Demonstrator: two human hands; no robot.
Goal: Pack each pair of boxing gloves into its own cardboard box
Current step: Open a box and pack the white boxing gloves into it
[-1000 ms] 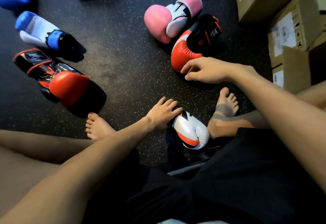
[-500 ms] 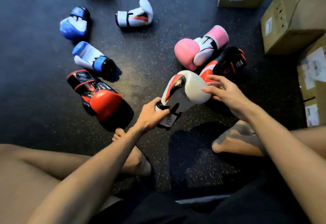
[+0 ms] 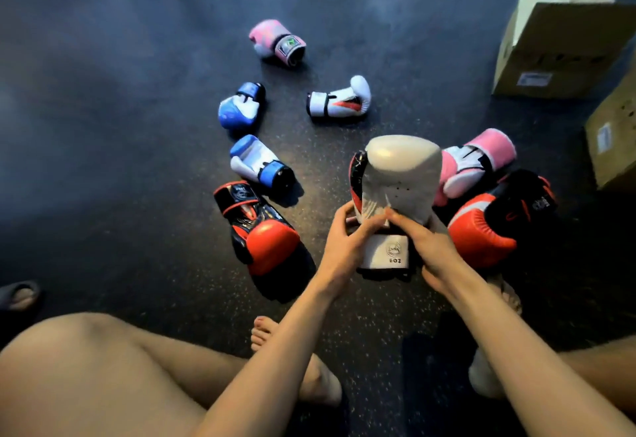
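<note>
while the other gloves lay on the floor (image 3: 103, 126), left hand (image 3: 344, 247) and right hand (image 3: 430, 247) both gripped the raised white glove (image 3: 402, 178) at its cuff.

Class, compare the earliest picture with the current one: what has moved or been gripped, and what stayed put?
The white glove went from the floor up into both hands: left hand already on it, right hand leaving the red-and-black glove to grip it. The other gloves stayed on the floor.

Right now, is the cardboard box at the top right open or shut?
Open: the cardboard box has a flap raised above its top edge. Whether anything is inside cannot be told from this angle.
</note>
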